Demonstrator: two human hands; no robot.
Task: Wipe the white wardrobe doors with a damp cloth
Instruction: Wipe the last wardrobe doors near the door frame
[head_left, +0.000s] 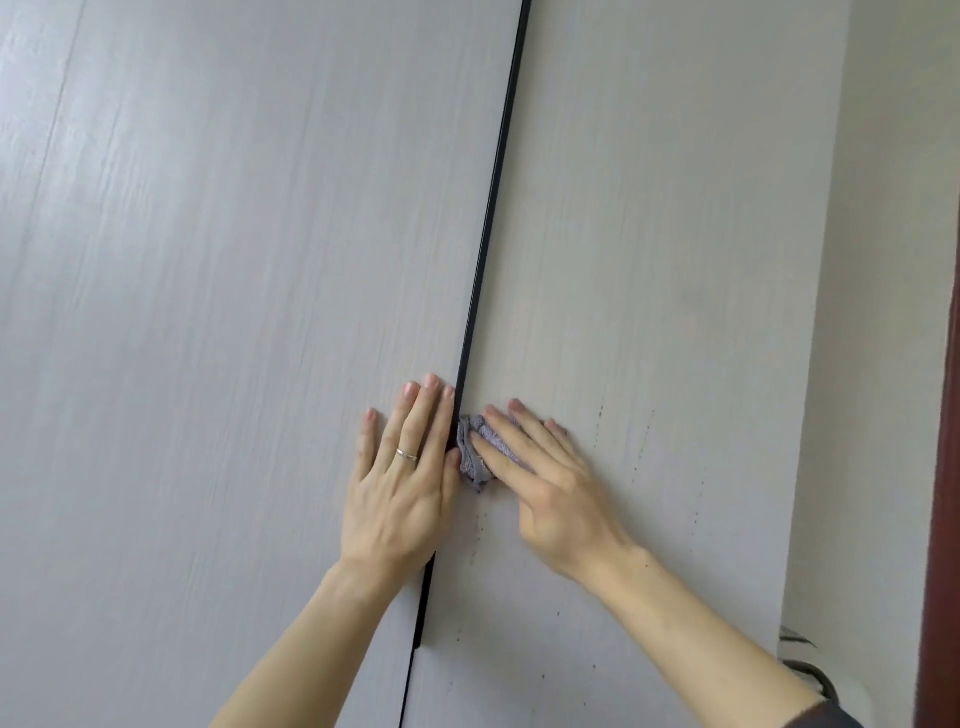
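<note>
While my left hand (402, 483) lies flat, fingers straight, on the left door (208, 312) at lower centre, my right hand (550, 488) presses the cloth (480, 452) with straight fingers onto the right door (649, 234), just beside the black strip (491, 208).

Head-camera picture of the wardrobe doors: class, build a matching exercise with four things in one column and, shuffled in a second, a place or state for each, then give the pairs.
1 left hand
2 right hand
3 cloth
4 black strip

A pressing the cloth on the right door
B running up between both doors
C flat on the left door, ring on one finger
D bunched, grey-purple, beside the strip

Pairs: 1-C, 2-A, 3-D, 4-B
</note>
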